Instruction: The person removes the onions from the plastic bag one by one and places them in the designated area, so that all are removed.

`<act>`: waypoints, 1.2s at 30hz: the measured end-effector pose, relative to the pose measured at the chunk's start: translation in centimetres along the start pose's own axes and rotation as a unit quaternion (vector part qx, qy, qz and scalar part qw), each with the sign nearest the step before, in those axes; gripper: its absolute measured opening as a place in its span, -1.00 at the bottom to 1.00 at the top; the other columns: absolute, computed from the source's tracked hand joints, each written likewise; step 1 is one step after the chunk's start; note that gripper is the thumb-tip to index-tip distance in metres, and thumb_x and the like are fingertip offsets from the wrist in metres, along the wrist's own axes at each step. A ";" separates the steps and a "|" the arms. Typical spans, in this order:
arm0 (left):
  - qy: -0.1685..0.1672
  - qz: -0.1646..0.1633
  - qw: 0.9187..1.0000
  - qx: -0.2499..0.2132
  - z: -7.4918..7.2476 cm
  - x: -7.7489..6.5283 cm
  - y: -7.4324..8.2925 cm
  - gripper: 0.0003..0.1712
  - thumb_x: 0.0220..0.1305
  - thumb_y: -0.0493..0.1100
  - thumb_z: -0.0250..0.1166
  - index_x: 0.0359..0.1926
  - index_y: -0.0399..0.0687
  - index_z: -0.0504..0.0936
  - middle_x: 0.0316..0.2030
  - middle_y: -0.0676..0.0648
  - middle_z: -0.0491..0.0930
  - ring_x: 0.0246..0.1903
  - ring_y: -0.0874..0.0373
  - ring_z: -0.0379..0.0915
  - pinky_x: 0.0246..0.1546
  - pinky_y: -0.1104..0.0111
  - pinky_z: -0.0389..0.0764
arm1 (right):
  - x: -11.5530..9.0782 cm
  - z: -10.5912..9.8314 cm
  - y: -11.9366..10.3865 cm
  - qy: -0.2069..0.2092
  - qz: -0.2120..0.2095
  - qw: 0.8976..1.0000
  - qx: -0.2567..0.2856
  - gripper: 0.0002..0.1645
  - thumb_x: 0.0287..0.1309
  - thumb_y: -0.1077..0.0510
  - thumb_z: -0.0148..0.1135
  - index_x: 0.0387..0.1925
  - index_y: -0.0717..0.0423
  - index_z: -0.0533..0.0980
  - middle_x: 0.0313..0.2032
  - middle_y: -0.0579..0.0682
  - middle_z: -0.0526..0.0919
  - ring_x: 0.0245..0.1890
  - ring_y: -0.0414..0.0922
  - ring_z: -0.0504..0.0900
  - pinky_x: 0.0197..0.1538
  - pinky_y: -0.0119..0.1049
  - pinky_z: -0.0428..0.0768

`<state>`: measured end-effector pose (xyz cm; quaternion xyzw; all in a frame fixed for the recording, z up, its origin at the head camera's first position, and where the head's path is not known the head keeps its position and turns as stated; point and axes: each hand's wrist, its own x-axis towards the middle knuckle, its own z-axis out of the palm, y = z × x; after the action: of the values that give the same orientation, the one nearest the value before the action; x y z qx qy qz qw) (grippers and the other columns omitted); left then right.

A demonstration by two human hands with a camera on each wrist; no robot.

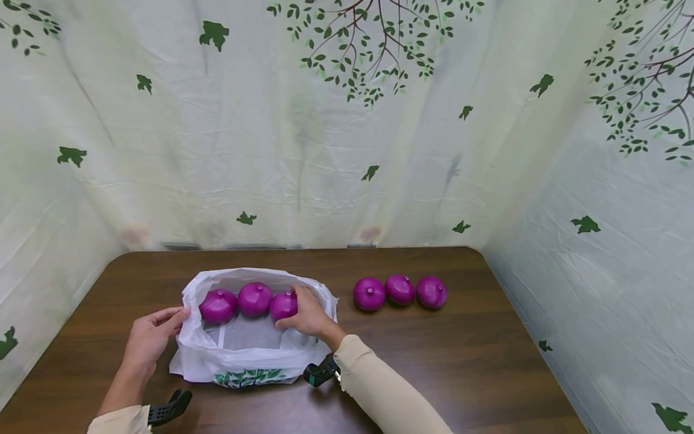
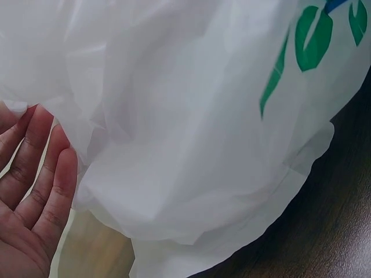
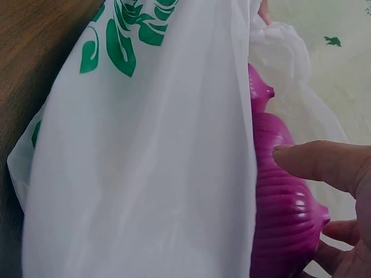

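Observation:
A white plastic bag (image 1: pixel 244 363) with green leaf print lies with its mouth facing up. Inside it, three shiny purple onions sit in a row: a left onion (image 1: pixel 218 306), a middle onion (image 1: pixel 255 299) and a right onion (image 1: pixel 283 305). My left hand (image 1: pixel 149 339) pinches the bag's left rim between thumb and fingers. Reaching over the bag's right side, my right hand (image 1: pixel 309 312) grips the right onion, thumb on the near side and fingers behind. In the right wrist view, the thumb (image 3: pixel 319 165) overlaps the ridged onion (image 3: pixel 287 223).
Three more onions stand in a row on the brown table (image 1: pixel 434 355), right of the bag: a near one (image 1: pixel 369 294), a middle one (image 1: pixel 400 290) and a far-right one (image 1: pixel 431 292). A leaf-patterned curtain (image 1: pixel 303 150) hangs behind the table and along both sides.

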<state>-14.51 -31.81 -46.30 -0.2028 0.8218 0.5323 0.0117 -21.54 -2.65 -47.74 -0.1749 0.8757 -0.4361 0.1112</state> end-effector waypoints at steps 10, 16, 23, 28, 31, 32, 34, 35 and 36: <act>0.003 -0.001 1.000 0.007 0.0 0.0 -0.1 -0.23 0.29 0.21 0.20 0.15 -0.45 0.47 -0.25 0.08 0.59 -0.40 0.38 0.49 -0.16 0.32 0.51 | 0.5 0.4 0.3 -0.008 -0.017 0.998 -0.065 -0.08 -0.15 0.13 0.55 0.25 0.30 0.34 0.11 0.17 0.44 0.14 0.02 0.41 0.17 -0.27 0.41; 0.004 -0.001 1.000 0.005 0.0 0.0 0.1 -0.22 0.29 0.21 0.20 0.15 -0.45 0.47 -0.23 0.05 0.59 -0.39 0.36 0.48 -0.08 0.22 0.51 | 0.7 0.5 0.5 -0.022 0.004 0.998 -0.065 -0.11 -0.13 0.08 0.55 0.24 0.25 0.37 0.07 0.15 0.45 0.08 0.00 0.44 0.12 -0.27 0.45; 0.003 -0.004 1.000 -0.009 0.1 -0.1 0.2 -0.22 0.29 0.21 0.20 0.16 -0.45 0.45 -0.19 -0.02 0.59 -0.39 0.35 0.48 0.12 -0.10 0.37 | 1.0 0.5 0.8 -0.028 -0.012 0.997 -0.070 -0.16 -0.14 0.05 0.55 0.20 0.22 0.41 0.04 0.11 0.53 0.06 -0.05 0.48 0.10 -0.33 0.45; 0.005 -0.001 1.000 -0.002 0.1 -0.2 0.3 -0.22 0.29 0.21 0.20 0.15 -0.45 0.46 -0.19 0.00 0.59 -0.39 0.37 0.49 0.08 -0.04 0.42 | 1.0 0.4 0.8 -0.028 -0.031 0.996 -0.074 -0.18 -0.18 0.05 0.57 0.16 0.19 0.44 -0.01 0.06 0.59 0.00 -0.10 0.53 0.05 -0.40 0.46; 0.004 0.001 1.000 0.000 0.1 -0.2 0.3 -0.22 0.29 0.21 0.20 0.15 -0.46 0.46 -0.20 0.01 0.59 -0.40 0.38 0.49 0.06 0.00 0.44 | 1.0 0.4 0.7 -0.028 -0.030 0.996 -0.075 -0.18 -0.20 0.04 0.58 0.15 0.17 0.45 -0.02 0.05 0.59 -0.02 -0.12 0.53 0.04 -0.40 0.46; 0.004 0.002 1.000 -0.001 0.1 -0.3 0.3 -0.22 0.29 0.21 0.20 0.16 -0.46 0.46 -0.20 0.01 0.59 -0.40 0.38 0.49 0.06 -0.01 0.43 | 0.9 0.3 0.6 -0.028 -0.029 0.997 -0.072 -0.18 -0.21 0.04 0.58 0.15 0.16 0.46 -0.02 0.04 0.59 -0.02 -0.12 0.53 0.04 -0.40 0.46; 0.004 0.000 1.000 -0.003 0.1 -0.3 0.4 -0.22 0.29 0.21 0.20 0.16 -0.46 0.46 -0.18 -0.02 0.59 -0.40 0.37 0.48 0.07 -0.03 0.43 | 0.8 0.2 0.5 -0.029 -0.028 0.997 -0.064 -0.17 -0.21 0.05 0.58 0.15 0.16 0.46 -0.01 0.03 0.59 -0.02 -0.13 0.53 0.04 -0.40 0.46; 0.004 0.000 1.000 -0.003 0.1 -0.3 0.4 -0.22 0.29 0.21 0.20 0.16 -0.46 0.46 -0.18 -0.02 0.59 -0.39 0.37 0.48 0.08 -0.04 0.42 | 0.8 0.1 0.4 -0.030 -0.028 0.997 -0.058 -0.17 -0.21 0.05 0.58 0.16 0.16 0.46 0.00 0.03 0.58 -0.01 -0.14 0.53 0.04 -0.40 0.46; 0.005 -0.001 1.000 -0.002 0.0 -0.3 0.4 -0.22 0.29 0.21 0.20 0.15 -0.45 0.47 -0.19 0.00 0.59 -0.40 0.37 0.48 0.05 0.00 0.45 | 0.7 0.0 0.3 -0.031 -0.029 0.998 -0.052 -0.17 -0.21 0.05 0.58 0.16 0.16 0.45 0.01 0.03 0.58 -0.01 -0.14 0.53 0.04 -0.40 0.46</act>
<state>-14.39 -31.55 -45.93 -0.2059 0.8208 0.5327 0.0079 -22.22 -2.75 -48.01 -0.2191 0.8880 -0.3874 0.1160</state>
